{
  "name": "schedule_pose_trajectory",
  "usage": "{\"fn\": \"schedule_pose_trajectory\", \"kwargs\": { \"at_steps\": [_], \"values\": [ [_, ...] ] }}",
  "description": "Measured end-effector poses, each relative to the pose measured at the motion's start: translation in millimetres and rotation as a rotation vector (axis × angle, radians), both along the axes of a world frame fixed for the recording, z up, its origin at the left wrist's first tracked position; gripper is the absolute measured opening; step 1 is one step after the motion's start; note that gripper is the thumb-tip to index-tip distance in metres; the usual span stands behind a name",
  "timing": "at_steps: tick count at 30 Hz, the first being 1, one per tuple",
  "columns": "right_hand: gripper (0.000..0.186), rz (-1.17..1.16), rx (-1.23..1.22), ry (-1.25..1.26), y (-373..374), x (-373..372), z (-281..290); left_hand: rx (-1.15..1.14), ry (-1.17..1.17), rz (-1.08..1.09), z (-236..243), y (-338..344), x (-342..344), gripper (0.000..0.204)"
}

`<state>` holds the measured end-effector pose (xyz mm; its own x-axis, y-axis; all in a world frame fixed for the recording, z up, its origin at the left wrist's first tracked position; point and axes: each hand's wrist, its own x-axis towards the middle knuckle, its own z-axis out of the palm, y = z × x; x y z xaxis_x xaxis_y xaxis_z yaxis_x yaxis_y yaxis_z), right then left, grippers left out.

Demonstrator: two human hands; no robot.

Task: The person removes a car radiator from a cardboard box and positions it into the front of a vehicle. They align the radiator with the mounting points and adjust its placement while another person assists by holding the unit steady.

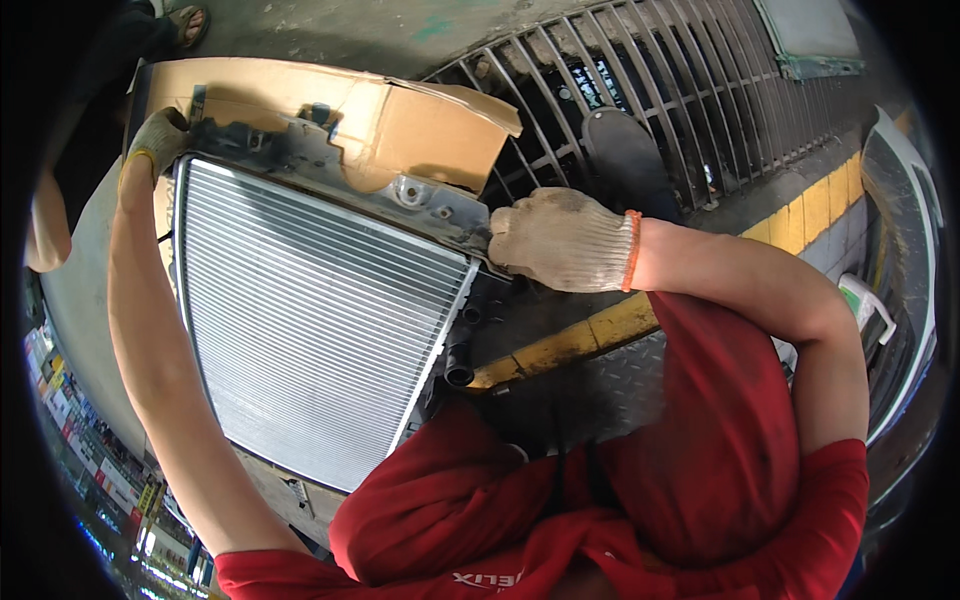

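Red clothing: soft red cloth trousers [710, 400] spread from 4 to 7 o'clock, knees bent; a red short-sleeved top [810, 525] below them.
Radiator: a broad silver metal radiator with fine parallel fins [310, 310] at 9 to 8 o'clock, just beside the left knee; its fins face up.
Pipe: a short black tubular pipe end [459, 372] at 6 o'clock, beside the radiator's right edge.
Right hand: the right hand in a grey-beige knitted glove with an orange cuff [562, 242], at 2 o'clock; fingers curled narrow against the strip's near end; I cannot tell what they clasp.
Strip: a long dark bracket-like strip with holes [345, 180], along the radiator's far edge at 10 to 11 o'clock.
Left hand: the left hand in a pale knitted glove [157, 142], at 10 o'clock by the radiator's far-left corner; its grip I cannot tell.
Cardboard: a bent tan cardboard sheet [440, 135] at 11 o'clock, beyond the strip.
Ground: a yellow-painted kerb [785, 228] at 2 to 3 o'clock; a dark metal-barred grate [690, 95] at 1 o'clock; a dark shoe [628, 150] over it.
Co-worker: a sandalled foot [188, 25] at 10 o'clock.
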<state>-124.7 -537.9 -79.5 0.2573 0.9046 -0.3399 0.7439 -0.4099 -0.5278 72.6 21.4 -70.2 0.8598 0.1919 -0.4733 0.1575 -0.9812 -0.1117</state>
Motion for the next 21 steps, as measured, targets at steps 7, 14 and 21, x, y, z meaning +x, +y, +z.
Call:
{"fn": "schedule_pose_trajectory", "kwargs": {
  "at_steps": [7,14,21],
  "values": [
    [0.014,-0.013,0.041,0.014,1.4,0.0,-0.8,-0.273,0.086,0.260,19.9,-8.7,-6.9,0.029],
    [0.013,-0.009,0.054,-0.029,-2.9,-1.7,-7.7,-0.106,-0.008,0.189,17.0,-12.8,-11.3,0.038],
    [0.012,-0.010,0.100,-0.060,-2.6,-2.8,-10.3,-0.038,0.041,0.094,12.9,-8.8,-4.3,0.033]
  ]
}}
